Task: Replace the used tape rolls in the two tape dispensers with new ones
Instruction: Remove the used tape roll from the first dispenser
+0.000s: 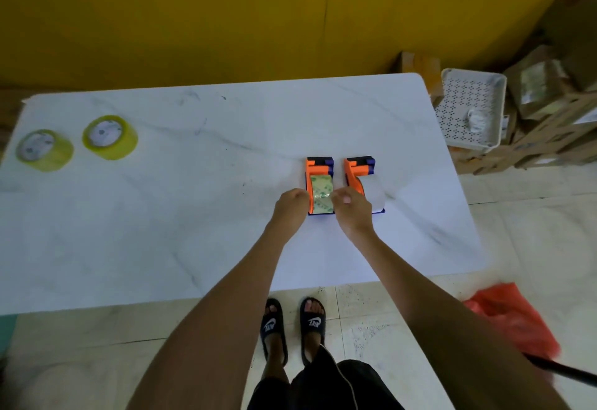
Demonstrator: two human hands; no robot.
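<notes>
Two orange and blue tape dispensers stand side by side on the white marble table (pixel 193 216). The left dispenser (pixel 318 170) carries a nearly spent roll (pixel 320 191) with a printed core. The right dispenser (pixel 358 169) carries a pale whitish roll (pixel 374 191). My left hand (pixel 290 206) and my right hand (pixel 350 209) close on the two sides of the left dispenser's roll. Two full yellowish tape rolls lie flat at the table's far left, one (pixel 45 150) nearer the edge, the other (pixel 110 137) to its right.
A white perforated basket (pixel 471 109) stands on cardboard boxes (pixel 549 138) past the table's right end. A red plastic bag (pixel 513 319) lies on the tiled floor at the right. A yellow wall runs behind the table. My sandalled feet are below the near edge.
</notes>
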